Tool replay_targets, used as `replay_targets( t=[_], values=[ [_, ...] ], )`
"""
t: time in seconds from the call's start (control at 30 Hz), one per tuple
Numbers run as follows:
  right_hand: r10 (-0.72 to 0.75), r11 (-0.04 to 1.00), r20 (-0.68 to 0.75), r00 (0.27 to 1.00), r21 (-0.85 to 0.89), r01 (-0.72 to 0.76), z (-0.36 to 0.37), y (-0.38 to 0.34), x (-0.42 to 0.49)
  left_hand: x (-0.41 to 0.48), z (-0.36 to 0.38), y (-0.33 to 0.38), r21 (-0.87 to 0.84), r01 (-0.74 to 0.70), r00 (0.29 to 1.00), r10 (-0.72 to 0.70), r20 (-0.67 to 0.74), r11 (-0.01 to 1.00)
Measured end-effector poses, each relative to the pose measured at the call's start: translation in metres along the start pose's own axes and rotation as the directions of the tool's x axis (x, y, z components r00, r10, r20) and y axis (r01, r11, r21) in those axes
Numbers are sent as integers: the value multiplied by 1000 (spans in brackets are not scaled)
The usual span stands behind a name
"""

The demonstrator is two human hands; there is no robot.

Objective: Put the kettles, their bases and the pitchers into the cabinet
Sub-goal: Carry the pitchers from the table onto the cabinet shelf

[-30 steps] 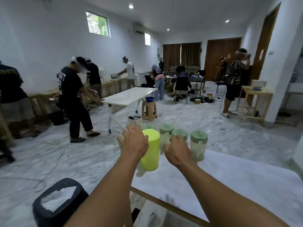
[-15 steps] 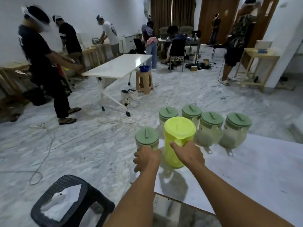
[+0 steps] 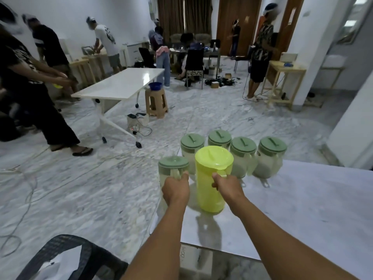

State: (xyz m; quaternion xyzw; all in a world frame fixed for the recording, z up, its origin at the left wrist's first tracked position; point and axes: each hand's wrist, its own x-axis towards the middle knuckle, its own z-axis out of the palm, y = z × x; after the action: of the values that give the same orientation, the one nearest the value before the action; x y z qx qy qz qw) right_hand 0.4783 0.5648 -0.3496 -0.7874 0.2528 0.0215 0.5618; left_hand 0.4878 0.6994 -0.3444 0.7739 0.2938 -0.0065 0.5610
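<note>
A lime-yellow pitcher (image 3: 211, 178) hangs just above the white table top (image 3: 302, 209), with my right hand (image 3: 228, 187) closed on its handle. My left hand (image 3: 175, 190) grips the handle of a clear pitcher with a green lid (image 3: 173, 164), held at the table's left edge. Behind them several more clear pitchers with green lids stand in a row, among them one at the back left (image 3: 191, 143) and one at the far right (image 3: 271, 152). No kettle, base or cabinet shows.
A black plastic stool (image 3: 66, 257) with white paper on it stands at the lower left. Cables lie across the marble floor (image 3: 80, 188). A white folding table (image 3: 123, 83), a tan stool (image 3: 156, 102) and several people fill the room beyond.
Both hands have come back toward me from among the pitchers, and each has closed on a pitcher handle. The yellow pitcher and the near green-lidded one now sit apart from the row.
</note>
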Motion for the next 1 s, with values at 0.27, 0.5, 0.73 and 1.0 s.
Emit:
replay_targets(
  t=[0.27,0.5,0.73,1.0],
  values=[
    [-113,967,-268,957,190,168,-111,-22,-52,-93,4,78,-128,-290,956,292,-4,948],
    [-104,939,-578,809,210,271,-242,-19,-117,-210,54,136,-209,-451,849,489,201,868],
    [22,947,-911,411,152,284,-377,7,-227,-355,120,160,-408,-505,533,646,546,761],
    [179,975,-977,-120,159,158,-449,83,-407,-546,144,97,-553,-319,88,606,791,769]
  ],
)
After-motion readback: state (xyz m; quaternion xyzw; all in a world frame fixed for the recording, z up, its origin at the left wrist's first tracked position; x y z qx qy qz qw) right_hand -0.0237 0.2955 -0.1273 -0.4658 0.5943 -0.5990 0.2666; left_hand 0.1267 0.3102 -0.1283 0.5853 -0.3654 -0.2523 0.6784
